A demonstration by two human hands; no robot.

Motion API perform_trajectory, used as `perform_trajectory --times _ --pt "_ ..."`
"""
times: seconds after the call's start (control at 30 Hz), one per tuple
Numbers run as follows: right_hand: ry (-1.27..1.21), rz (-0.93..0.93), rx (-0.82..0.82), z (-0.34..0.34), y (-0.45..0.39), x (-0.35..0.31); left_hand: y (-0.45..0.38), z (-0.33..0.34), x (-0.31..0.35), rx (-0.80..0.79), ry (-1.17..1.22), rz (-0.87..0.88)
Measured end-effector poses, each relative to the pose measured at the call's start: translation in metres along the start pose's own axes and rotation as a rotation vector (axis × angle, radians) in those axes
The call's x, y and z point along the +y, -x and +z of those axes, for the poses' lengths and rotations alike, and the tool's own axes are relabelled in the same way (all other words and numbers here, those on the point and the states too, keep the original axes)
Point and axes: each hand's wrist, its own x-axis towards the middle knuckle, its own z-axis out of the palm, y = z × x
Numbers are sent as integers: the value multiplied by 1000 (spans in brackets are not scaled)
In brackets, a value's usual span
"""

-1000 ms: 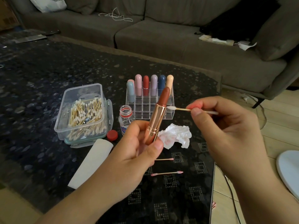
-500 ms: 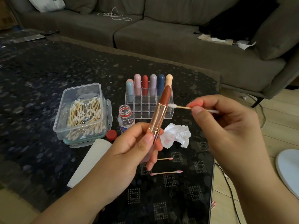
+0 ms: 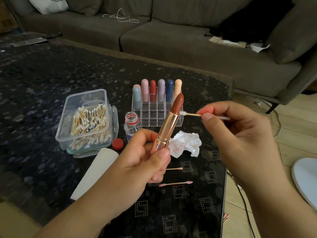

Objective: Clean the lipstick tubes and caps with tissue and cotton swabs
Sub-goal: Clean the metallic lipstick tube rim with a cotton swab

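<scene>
Tilting above the table's (image 3: 51, 74) right edge, the lipstick (image 3: 169, 122) sits gripped at its base by the curled left hand (image 3: 142, 162), while the right hand (image 3: 240, 134) pinches a cotton swab (image 3: 192, 114) whose tip touches the tube's rim.

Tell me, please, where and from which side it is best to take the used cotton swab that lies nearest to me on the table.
Pinch the used cotton swab at the middle of its thin wooden stick, coming from above. It lies flat on the table, and both tips look stained pink, so the bare stick is probably the cleanest part to hold.
</scene>
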Motion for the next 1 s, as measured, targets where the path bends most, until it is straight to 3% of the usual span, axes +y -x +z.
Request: perform_trajectory --times 0.13,0.57,0.77,1.0 --pt "-5 -15 -2 1 0 0 2 0 3 -41 46 -1" --pt "68 -91 3 6 4 0 2 2 1 77 -9 -65" --pt "128 -130 -114 8 8 -2 2 4 4 123 18 -86" --pt "126 -144 -22 9 5 0 4 6 5 111 33 -82"
